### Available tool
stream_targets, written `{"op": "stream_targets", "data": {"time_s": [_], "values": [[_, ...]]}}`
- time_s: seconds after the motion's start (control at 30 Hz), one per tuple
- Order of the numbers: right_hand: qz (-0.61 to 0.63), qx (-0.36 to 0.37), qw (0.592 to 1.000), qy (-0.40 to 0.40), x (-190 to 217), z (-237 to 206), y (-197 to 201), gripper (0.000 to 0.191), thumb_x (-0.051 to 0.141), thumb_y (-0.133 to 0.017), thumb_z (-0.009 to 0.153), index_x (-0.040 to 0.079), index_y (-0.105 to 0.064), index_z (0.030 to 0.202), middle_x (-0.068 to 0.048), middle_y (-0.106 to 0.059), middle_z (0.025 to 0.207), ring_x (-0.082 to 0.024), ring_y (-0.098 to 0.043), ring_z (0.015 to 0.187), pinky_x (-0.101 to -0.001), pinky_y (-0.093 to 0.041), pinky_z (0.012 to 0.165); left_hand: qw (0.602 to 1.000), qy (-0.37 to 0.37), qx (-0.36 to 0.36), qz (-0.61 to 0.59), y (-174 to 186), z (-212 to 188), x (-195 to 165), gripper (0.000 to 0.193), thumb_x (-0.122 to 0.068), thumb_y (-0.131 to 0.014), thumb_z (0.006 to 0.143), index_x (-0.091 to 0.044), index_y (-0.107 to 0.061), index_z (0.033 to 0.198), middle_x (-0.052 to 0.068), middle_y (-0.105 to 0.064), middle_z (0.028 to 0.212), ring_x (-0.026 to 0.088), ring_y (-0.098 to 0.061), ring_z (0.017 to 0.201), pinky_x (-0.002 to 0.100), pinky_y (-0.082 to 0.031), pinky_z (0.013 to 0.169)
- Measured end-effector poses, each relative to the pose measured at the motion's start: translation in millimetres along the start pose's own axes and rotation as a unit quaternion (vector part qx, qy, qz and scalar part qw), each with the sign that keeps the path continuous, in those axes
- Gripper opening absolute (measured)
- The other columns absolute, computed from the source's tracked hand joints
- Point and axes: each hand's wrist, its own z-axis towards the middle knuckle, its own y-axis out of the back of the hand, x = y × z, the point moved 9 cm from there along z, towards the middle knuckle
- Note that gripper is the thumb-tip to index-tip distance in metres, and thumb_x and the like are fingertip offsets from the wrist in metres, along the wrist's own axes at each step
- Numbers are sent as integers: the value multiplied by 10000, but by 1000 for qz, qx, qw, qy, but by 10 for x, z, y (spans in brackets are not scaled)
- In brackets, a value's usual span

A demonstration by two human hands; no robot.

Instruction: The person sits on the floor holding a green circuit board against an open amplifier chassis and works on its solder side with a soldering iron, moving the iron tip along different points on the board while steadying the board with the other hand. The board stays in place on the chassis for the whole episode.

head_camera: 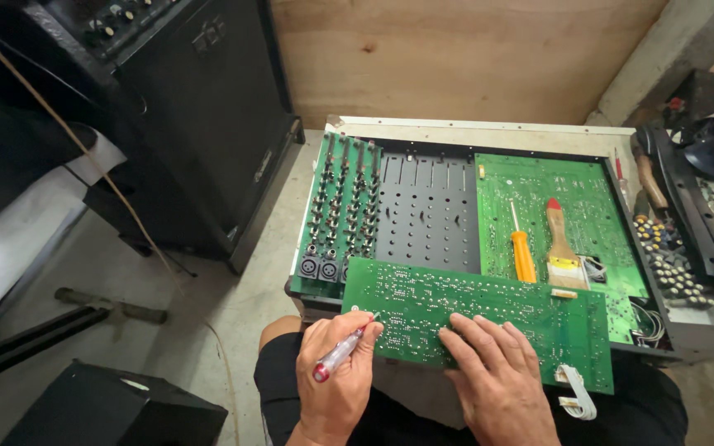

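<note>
Hands: left hand (336,376) pinching a screwdriver (338,355), tip up-right onto the circuit board (489,318); right hand (493,372) spread flat.

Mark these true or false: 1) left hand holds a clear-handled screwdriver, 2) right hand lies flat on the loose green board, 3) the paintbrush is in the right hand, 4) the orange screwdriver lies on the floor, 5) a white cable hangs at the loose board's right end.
1) The left hand holds a clear-handled screwdriver: true.
2) The right hand lies flat on the loose green board: true.
3) False. The paintbrush lies on the mixer's board, unheld.
4) False. The orange screwdriver lies beside the paintbrush inside the open mixer.
5) White cable: true.
</note>
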Motion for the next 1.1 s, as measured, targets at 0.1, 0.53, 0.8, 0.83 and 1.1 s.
{"op": "stream_targets", "data": {"time_s": [0.1,0.53,0.8,0.83,1.1], "values": [[-17,-14,999,31,72,25,4,557,159,-690,781,181,-592,1329,-22,-547,1417,-256,-481,1333,-495,-312,1148,1000,-1,8,7,-14,4,-15,152,-162,-794,878,-77,-690,949,69,-744,853,300,-663,741,388,-517,725],[-30,42,994,101,345,262,-166,642,107,-585,795,173,-547,1432,-19,-467,1537,-253,-384,1409,-501,-236,1199,999,24,27,15,-29,-17,49,135,-195,-770,898,-90,-703,948,62,-755,869,305,-687,793,396,-536,740],[20,30,995,92,381,306,-168,739,356,-760,737,152,-551,1416,-36,-491,1505,-276,-393,1416,-541,-217,1184,997,66,40,-13,-23,-23,144,139,-199,-769,896,-88,-713,957,64,-764,880,289,-705,809,385,-547,733],[15,30,995,91,382,311,-171,747,363,-758,737,150,-552,1422,-36,-497,1501,-276,-397,1412,-542,-218,1182,997,64,38,-16,-17,-20,143,139,-198,-767,898,-87,-713,961,66,-763,883,289,-707,812,385,-549,735],[12,38,995,92,367,339,-164,656,377,-724,805,137,-561,1394,-43,-513,1496,-293,-394,1420,-541,-227,1179,998,11,45,-35,56,8,63,165,-140,-800,872,-59,-696,972,94,-744,874,295,-704,800,372,-554,718]]}}
